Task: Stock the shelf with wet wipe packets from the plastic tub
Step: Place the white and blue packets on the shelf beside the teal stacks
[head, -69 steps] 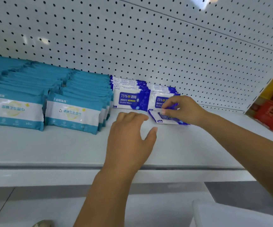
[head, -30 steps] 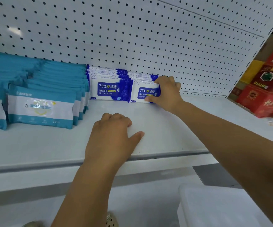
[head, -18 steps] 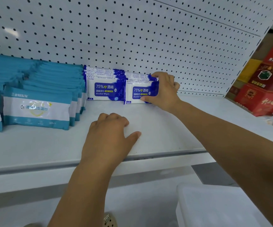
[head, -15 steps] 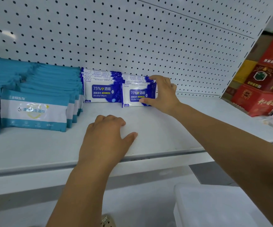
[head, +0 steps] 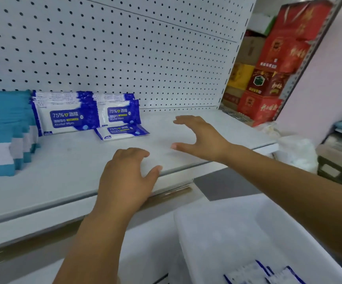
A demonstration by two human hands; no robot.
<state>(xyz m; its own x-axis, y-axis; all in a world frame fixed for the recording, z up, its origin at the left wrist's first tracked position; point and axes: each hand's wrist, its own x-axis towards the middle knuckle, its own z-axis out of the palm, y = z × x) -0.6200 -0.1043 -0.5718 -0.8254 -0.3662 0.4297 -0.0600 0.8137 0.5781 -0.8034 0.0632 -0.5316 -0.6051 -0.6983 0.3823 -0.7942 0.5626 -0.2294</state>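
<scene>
Two rows of wipe packets (head: 67, 115) are seen in the head view, stood upright on the shelf (head: 63, 165) with their backs toward the pegboard (head: 125, 48), so that the printed fronts face the aisle. They are set just beside the teal packets (head: 4, 130) at the left, which keeps each kind in its own block. One flat packet (head: 122, 132) lies face up in front of the right-hand row, touching or almost touching it. It is judged not yet properly faced and would need to be stood up to match the rest.

The left hand (head: 127, 177) is rested on the front edge of the shelf with its fingers loosely bent and nothing held, probably as a brace. The right hand (head: 198, 138) is held over bare shelf, well apart from the packets, with fingers and thumb spread and nothing grasped.

Each packet is a soft, flat pouch, white in the middle with dark blue ends and a blue label marked "75%".

More packets are glimpsed in the white tub (head: 248, 222) at the lower right, so stocking is judged unfinished. Red boxes (head: 268, 83) are stacked beyond the shelf end.
</scene>
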